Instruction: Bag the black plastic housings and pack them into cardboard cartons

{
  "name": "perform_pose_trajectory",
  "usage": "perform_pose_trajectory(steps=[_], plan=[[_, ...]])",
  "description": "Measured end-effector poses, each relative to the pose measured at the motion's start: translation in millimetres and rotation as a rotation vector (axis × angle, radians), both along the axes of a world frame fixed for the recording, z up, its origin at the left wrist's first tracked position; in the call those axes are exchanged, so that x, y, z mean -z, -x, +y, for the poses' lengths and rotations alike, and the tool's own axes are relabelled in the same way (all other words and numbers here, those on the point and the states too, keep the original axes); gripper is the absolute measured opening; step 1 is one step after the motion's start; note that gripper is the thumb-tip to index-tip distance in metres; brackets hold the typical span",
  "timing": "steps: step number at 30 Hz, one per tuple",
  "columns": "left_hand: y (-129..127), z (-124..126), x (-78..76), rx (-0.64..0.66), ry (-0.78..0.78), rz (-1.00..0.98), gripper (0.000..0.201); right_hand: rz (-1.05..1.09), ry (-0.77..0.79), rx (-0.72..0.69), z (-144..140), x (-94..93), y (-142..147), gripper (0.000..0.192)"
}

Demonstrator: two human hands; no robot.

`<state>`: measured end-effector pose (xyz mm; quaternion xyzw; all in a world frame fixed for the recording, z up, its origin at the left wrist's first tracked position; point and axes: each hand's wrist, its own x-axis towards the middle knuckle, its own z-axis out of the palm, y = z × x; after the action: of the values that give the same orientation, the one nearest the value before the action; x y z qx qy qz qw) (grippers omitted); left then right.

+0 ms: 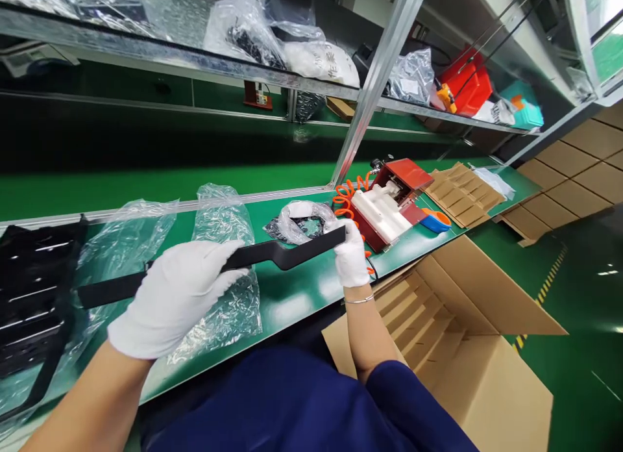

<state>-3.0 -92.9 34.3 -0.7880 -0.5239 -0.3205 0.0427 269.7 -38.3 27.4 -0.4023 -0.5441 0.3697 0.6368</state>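
Note:
A long black bar-shaped part [292, 256] with a stepped bend near its middle is held level above the green workbench. My left hand [178, 293], in a white glove, is closed around its left half. At the part's right end my gloved right hand [351, 254] grips it with bent fingers. Beneath lies a clear plastic bag [224, 221], flat on the bench. Just behind my right hand is a roll of clear film or tape [302, 218], resting on a small dark bag. More black parts [34, 283] lie at the far left, partly on clear plastic.
A red and white bench device [384, 212] with a coiled orange hose stands right of centre. Beside it are a blue and orange ring [435, 221] and cardboard dividers [464, 192]. An open carton [491, 367] with partitions stands at the bench's front. A metal shelf post [372, 88] rises behind.

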Motion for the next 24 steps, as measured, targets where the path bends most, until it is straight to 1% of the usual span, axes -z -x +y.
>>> perform_pose_trajectory(steps=[2, 4, 5, 8, 9, 10, 11, 12, 13, 15, 16, 17, 18, 19, 20, 21, 23, 24], plan=[[11.5, -2.2, 1.2, -0.036, -0.11, 0.049, 0.05, 0.061, 0.039, 0.022, 5.1, 5.7, -10.8, 0.02], [29.2, -6.8, 1.0, -0.141, -0.167, 0.029, 0.046, 0.135, 0.053, 0.076, 10.0, 12.3, -25.9, 0.021], [39.1, -9.6, 1.2, -0.215, -0.176, -0.003, 0.046, 0.17, 0.061, 0.101, 12.2, 15.6, -34.1, 0.023], [65.3, -16.2, 7.7, -0.474, -0.13, -0.185, 0.055, 0.22, 0.088, 0.168, 17.8, 25.7, -56.1, 0.025], [71.2, -16.8, 12.7, -0.541, -0.091, -0.29, 0.059, 0.217, 0.096, 0.187, 18.8, 28.7, -61.2, 0.024], [75.0, -16.4, 18.9, -0.579, -0.035, -0.42, 0.062, 0.214, 0.098, 0.201, 19.1, 31.5, -64.5, 0.023], [76.6, -15.0, 26.0, -0.573, 0.049, -0.572, 0.064, 0.216, 0.087, 0.206, 18.6, 33.7, -66.0, 0.021], [76.1, -13.0, 33.4, -0.527, 0.171, -0.737, 0.065, 0.222, 0.061, 0.197, 17.0, 35.2, -65.7, 0.02], [73.8, -10.8, 40.5, -0.448, 0.328, -0.904, 0.068, 0.232, 0.021, 0.181, 14.3, 36.0, -63.7, 0.02], [65.5, -7.8, 51.4, -0.233, 0.692, -1.172, 0.076, 0.231, -0.081, 0.146, 5.8, 35.4, -56.5, 0.022], [60.9, -7.8, 54.5, -0.134, 0.815, -1.275, 0.076, 0.209, -0.135, 0.136, 0.4, 34.0, -52.5, 0.023], [56.8, -9.3, 55.9, -0.054, 0.868, -1.358, 0.071, 0.178, -0.181, 0.131, -5.4, 32.1, -49.3, 0.024], [54.0, -12.2, 55.8, 0.003, 0.863, -1.418, 0.063, 0.144, -0.208, 0.13, -11.1, 29.7, -47.4, 0.023], [52.9, -16.0, 54.5, 0.03, 0.827, -1.461, 0.053, 0.113, -0.207, 0.124, -16.4, 26.9, -47.3, 0.022], [53.6, -20.4, 52.3, 0.027, 0.799, -1.482, 0.045, 0.089, -0.179, 0.109, -20.9, 24.0, -49.2, 0.023], [55.9, -24.8, 49.7, 0.009, 0.798, -1.486, 0.042, 0.071, -0.127, 0.085, -24.4, 21.0, -52.7, 0.029], [64.1, -30.9, 43.6, -0.034, 0.833, -1.456, 0.044, 0.058, 0.044, 0.004, -28.4, 15.5, -62.5, 0.046], [68.8, -31.8, 40.4, -0.07, 0.779, -1.442, 0.044, 0.062, 0.152, -0.045, -29.2, 13.3, -67.1, 0.051]])
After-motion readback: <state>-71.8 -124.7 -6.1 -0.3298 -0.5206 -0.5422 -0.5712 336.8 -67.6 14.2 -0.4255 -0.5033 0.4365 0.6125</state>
